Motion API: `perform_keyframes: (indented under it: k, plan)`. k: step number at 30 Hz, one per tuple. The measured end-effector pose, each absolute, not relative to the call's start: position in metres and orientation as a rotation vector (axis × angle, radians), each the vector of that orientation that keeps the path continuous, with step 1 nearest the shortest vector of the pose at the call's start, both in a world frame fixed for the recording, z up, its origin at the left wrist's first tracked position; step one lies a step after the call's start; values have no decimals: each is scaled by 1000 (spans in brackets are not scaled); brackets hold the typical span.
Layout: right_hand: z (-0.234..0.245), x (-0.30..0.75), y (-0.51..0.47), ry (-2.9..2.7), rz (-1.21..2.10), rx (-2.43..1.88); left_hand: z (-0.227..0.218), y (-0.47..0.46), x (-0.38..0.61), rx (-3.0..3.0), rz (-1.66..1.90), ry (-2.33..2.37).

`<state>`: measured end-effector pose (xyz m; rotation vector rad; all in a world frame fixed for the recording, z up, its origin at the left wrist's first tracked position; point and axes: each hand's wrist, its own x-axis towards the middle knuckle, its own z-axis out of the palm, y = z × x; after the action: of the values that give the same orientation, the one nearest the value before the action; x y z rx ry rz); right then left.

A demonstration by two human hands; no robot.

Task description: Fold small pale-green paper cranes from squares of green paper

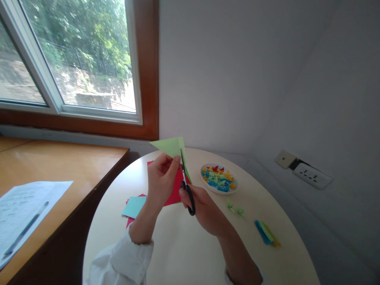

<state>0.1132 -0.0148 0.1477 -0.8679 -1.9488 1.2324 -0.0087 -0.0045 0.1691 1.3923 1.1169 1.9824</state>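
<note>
My left hand [161, 178] pinches a light green sheet of paper [169, 146], folded into a triangle and held up over the table. In my right hand [202, 206] are black-handled scissors [187, 194], their blades pointing up and away from me along the right part of the green paper. How far the blades have cut in I cannot tell. Beneath my hands lies red paper [175, 192] with a green edge showing at its right. A pale blue sheet [133, 206] rests on more red paper, left of my left wrist.
On the round table [184, 253], a white dish [234, 190] holds many small folded paper pieces. Two small green folded pieces [234, 208] and a stack of coloured strips [267, 233] lie at right. A wooden desk [97, 162] bears written sheets [44, 194] and a pen [26, 228].
</note>
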Motion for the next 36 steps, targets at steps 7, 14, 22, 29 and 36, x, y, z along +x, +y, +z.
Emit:
perform_keyframes:
  k: [7, 14, 22, 29, 36]
  plan:
    - [149, 113, -15, -1960, 1207, -859, 169, -4, -8, 1381, 1981, 1122]
    - [147, 113, -14, -1954, 1226, -865, 169, -4, -9, 1376, 1979, 1108]
    - [146, 113, -14, -1945, 1231, -863, 169, -3, -9, 1371, 1988, 1075]
    - [148, 113, -14, -1940, 1244, -868, 168, -2, -9, 1346, 1992, 1054]
    - [146, 114, -14, -1942, 1279, -871, 162, 2, -12, 1304, 2032, 982]
